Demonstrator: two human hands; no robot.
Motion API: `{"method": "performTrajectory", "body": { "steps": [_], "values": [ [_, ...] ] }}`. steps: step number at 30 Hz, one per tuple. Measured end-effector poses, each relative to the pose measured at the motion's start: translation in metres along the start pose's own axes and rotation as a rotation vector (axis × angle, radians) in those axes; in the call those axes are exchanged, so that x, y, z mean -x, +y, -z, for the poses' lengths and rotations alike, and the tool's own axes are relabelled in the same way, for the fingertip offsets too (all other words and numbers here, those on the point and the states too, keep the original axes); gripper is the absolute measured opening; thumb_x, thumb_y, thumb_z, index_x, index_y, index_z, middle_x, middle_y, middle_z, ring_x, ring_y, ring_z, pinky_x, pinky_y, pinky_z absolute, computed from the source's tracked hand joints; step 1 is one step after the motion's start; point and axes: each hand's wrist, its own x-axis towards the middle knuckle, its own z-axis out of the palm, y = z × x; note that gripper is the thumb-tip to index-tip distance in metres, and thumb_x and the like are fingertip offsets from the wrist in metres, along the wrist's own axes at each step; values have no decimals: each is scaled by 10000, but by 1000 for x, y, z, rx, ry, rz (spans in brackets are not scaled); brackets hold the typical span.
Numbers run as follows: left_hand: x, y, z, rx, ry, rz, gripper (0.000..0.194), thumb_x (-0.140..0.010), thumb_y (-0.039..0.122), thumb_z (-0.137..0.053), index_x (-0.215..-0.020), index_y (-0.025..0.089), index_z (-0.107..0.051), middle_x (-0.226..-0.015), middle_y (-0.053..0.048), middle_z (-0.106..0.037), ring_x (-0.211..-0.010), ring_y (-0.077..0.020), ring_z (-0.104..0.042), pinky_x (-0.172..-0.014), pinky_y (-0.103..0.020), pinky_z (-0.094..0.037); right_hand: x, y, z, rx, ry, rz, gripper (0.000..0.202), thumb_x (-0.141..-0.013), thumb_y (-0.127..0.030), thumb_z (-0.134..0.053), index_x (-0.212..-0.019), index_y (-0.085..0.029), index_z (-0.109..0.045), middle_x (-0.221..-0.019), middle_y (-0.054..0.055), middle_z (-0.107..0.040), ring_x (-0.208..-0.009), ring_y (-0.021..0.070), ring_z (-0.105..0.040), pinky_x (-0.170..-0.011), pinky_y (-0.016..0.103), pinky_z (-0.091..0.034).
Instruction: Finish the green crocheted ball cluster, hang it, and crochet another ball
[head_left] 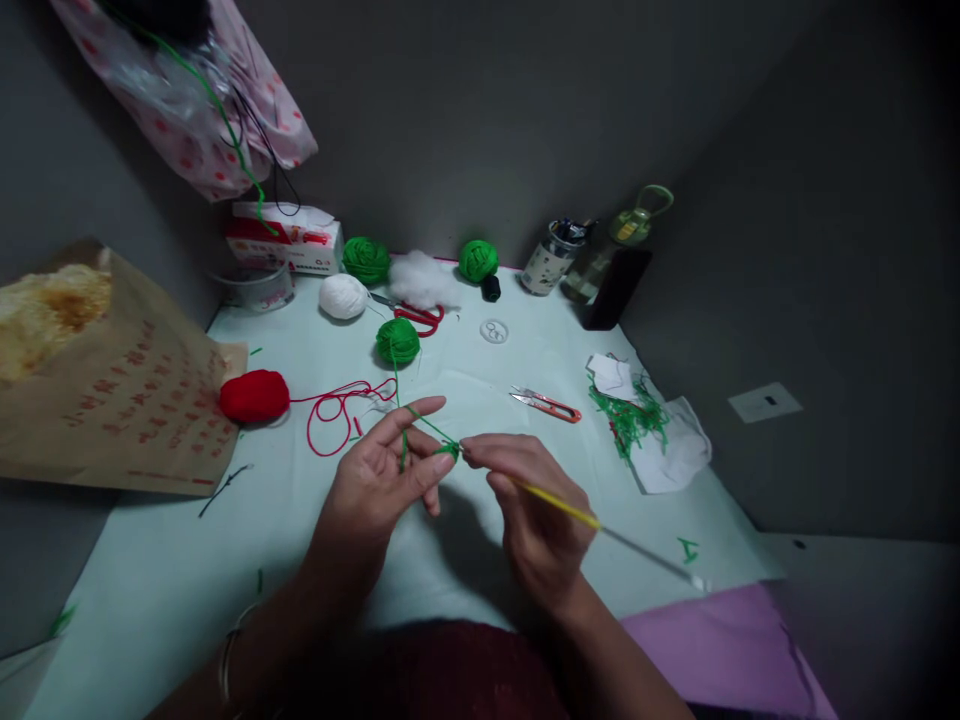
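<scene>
My left hand (pixel 382 470) pinches a small green crocheted piece (pixel 448 452) between thumb and a finger, with green yarn looped over its raised index finger. That yarn runs up to a green yarn ball (pixel 397 342). My right hand (pixel 536 510) grips a crochet hook (pixel 559 503) with a yellow handle; its tip meets the green piece, and its metal rear end points down to the right. A red yarn ball (pixel 255 397) lies left of my hands, its strand curled on the table. Orange-handled snips (pixel 546 403) lie beyond my right hand.
Along the back stand a tissue box (pixel 285 243), red-handled scissors (pixel 421 320), white stuffing (pixel 424 280), a pen jar (pixel 549 262) and a bottle (pixel 604 260). A paper bag (pixel 150 400) is at the left; green yarn scraps (pixel 637 420) lie at the right.
</scene>
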Motion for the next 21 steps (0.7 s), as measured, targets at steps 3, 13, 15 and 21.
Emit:
{"method": "performTrajectory", "body": {
  "steps": [3, 13, 15, 21],
  "values": [
    [3, -3, -2, -56, 52, -73, 504, -729, 193, -822, -1204, 174, -657, -742, 32, -621, -600, -83, -547, -564, -196, -483, 7, 3, 3, 322, -72, 203, 408, -902, -68, -641, -1268, -246, -667, -1092, 91, -719, -1012, 206, -698, -789, 343, -623],
    [-4, 1, 2, 253, -134, 270, 492, -780, 223, -791, -1250, 129, -678, -608, 57, -493, -508, -52, -409, -486, -171, -371, 4, 6, 1, -84, -1, -55, 299, -954, -117, -563, -1149, -280, -720, -1028, 58, -737, -892, 189, -713, -726, 365, -625],
    [-6, 1, 4, 294, -129, 292, 452, -777, 192, -790, -1216, 126, -701, -599, 60, -473, -508, -48, -398, -487, -164, -366, 1, 6, 3, -231, 46, -182, 222, -968, -166, -556, -1056, -249, -742, -947, 55, -733, -802, 177, -699, -690, 363, -615],
    [-6, -2, 6, 233, -120, 218, 372, -768, 156, -784, -1138, 169, -743, -745, 27, -561, -527, -36, -438, -508, -172, -411, 0, 9, 5, -492, 138, -384, 188, -976, -236, -564, -966, -221, -752, -867, 46, -709, -685, 143, -666, -606, 302, -573]
  ]
}}
